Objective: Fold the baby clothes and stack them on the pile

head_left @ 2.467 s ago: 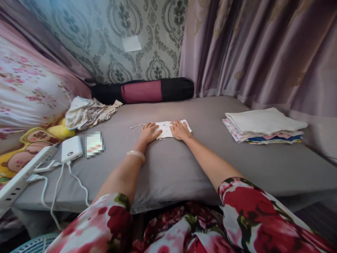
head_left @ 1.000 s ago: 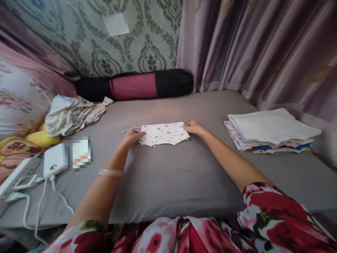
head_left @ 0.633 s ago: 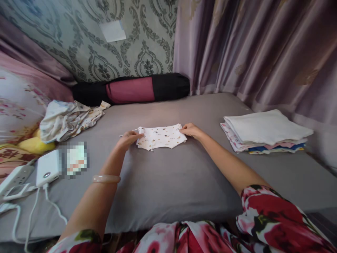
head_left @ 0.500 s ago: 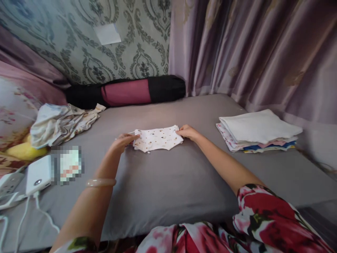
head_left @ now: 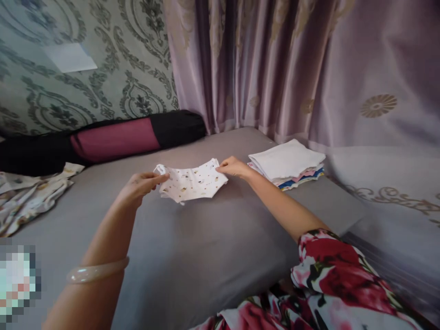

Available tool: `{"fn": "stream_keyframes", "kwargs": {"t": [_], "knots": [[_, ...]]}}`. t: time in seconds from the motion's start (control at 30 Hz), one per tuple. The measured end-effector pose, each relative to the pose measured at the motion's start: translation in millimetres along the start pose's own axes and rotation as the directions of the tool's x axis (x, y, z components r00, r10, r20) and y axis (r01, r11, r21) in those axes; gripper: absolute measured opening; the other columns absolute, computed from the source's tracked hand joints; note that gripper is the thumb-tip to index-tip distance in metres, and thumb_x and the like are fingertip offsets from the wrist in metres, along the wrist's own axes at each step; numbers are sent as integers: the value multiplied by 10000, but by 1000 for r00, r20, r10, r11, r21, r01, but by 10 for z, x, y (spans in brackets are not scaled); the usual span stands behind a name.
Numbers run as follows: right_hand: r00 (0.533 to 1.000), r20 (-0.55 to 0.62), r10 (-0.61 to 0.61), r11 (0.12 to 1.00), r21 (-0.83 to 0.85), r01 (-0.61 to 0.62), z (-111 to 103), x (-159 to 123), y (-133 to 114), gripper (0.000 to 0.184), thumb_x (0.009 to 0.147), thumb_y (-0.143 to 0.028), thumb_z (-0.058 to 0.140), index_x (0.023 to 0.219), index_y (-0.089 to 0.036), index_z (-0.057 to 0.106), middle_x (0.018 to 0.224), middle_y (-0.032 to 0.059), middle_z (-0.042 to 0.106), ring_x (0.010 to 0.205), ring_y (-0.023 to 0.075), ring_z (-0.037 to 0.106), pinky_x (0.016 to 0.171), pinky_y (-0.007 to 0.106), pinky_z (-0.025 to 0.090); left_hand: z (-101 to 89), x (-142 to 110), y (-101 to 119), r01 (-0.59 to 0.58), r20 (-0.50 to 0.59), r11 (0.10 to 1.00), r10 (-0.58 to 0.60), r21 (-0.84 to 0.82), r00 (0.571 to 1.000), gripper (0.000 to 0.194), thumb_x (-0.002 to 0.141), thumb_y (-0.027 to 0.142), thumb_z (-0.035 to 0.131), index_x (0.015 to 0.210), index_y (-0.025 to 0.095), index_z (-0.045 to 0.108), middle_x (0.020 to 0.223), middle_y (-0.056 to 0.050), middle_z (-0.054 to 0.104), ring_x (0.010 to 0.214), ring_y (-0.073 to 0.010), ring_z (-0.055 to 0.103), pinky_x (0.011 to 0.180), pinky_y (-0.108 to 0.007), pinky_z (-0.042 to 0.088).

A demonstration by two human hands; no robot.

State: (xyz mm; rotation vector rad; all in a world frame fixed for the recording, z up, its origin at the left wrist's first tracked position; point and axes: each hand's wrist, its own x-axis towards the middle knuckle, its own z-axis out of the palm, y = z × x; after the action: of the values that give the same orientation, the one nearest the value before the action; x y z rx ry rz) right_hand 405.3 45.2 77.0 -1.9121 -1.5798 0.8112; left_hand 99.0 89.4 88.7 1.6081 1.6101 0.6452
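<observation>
A small white garment with a tiny brown and dark print is stretched between my two hands, folded into a short wide shape and sagging a little in the middle. My left hand pinches its left top corner, where a white strap or tie curls up. At the right top corner, my right hand grips it between thumb and fingers. The garment seems lifted slightly off the grey sheet. Right of my right hand lies a stack of folded cloths, white on top with pink, blue and yellow edges below.
A black and maroon roll-shaped bag lies along the patterned wall. Crumpled printed clothes are at the left. Purple curtains hang behind the bed. A pixelated patch covers something at the lower left.
My view has turned to the right, bringing the stack nearer the middle. Both hands have raised the garment off the sheet, still holding its two corners.
</observation>
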Motion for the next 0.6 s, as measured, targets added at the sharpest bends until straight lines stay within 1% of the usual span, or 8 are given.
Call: {"fn": "stream_keyframes", "kwargs": {"t": [0.1, 0.2, 0.27, 0.33, 0.47, 0.57, 0.6], "knots": [[993, -112, 26, 997, -66, -33, -437, -84, 79, 145, 777, -254, 656, 766, -141, 746, 678, 3, 659, 638, 102, 546, 559, 192, 365, 264, 72, 321, -85, 57, 991, 91, -102, 994, 355, 612, 532, 714, 612, 188, 628, 543, 19, 480, 529, -101, 401, 521, -254, 269], [973, -219, 74, 987, -123, -102, -890, -174, 194, 172, 794, -235, 628, 821, -122, 755, 679, 20, 660, 634, 116, 554, 553, 207, 377, 601, 121, 684, -70, 120, 978, 95, -198, 988, 256, 632, 418, 700, 610, 175, 624, 593, -13, 541, 560, -110, 452, 535, -259, 306], [946, -309, 95, 970, -186, -158, -1186, -215, 302, 170, 790, -229, 639, 844, -119, 757, 698, 31, 668, 660, 130, 575, 559, 214, 390, 849, 128, 922, -59, 150, 967, 98, -247, 984, 208, 629, 359, 694, 615, 164, 625, 638, -30, 582, 573, -106, 467, 532, -254, 309], [919, -377, 120, 944, -244, -223, -1467, -234, 430, 174, 797, -226, 635, 869, -126, 757, 727, 42, 681, 700, 150, 605, 583, 226, 415, 1098, 109, 1141, -67, 177, 950, 126, -304, 976, 181, 635, 329, 690, 646, 155, 644, 688, -46, 625, 579, -100, 476, 514, -238, 303], [868, -464, 178, 834, -396, -383, -1957, -231, 690, 173, 793, -274, 655, 881, -166, 757, 798, 65, 709, 810, 211, 649, 670, 270, 477, 1567, 11, 1508, -83, 225, 913, 185, -399, 957, 166, 661, 312, 695, 708, 154, 676, 738, -50, 663, 571, -82, 475, 491, -204, 294], [833, -515, 203, 751, -464, -470, -2227, -238, 846, 219, 820, -284, 640, 962, -156, 746, 975, 121, 714, 926, 246, 646, 766, 315, 489, 1894, -63, 1725, -51, 257, 884, 190, -465, 948, 141, 675, 289, 713, 704, 156, 680, 709, -39, 659, 543, -69, 456, 483, -198, 286], [835, -516, 190, 739, -485, -468, -2295, -245, 889, 247, 836, -270, 627, 1008, -129, 734, 1039, 152, 700, 967, 257, 637, 799, 337, 482, 1999, -82, 1785, -37, 268, 878, 186, -477, 945, 142, 675, 288, 724, 700, 156, 680, 698, -38, 659, 535, -68, 452, 481, -198, 281]]}}
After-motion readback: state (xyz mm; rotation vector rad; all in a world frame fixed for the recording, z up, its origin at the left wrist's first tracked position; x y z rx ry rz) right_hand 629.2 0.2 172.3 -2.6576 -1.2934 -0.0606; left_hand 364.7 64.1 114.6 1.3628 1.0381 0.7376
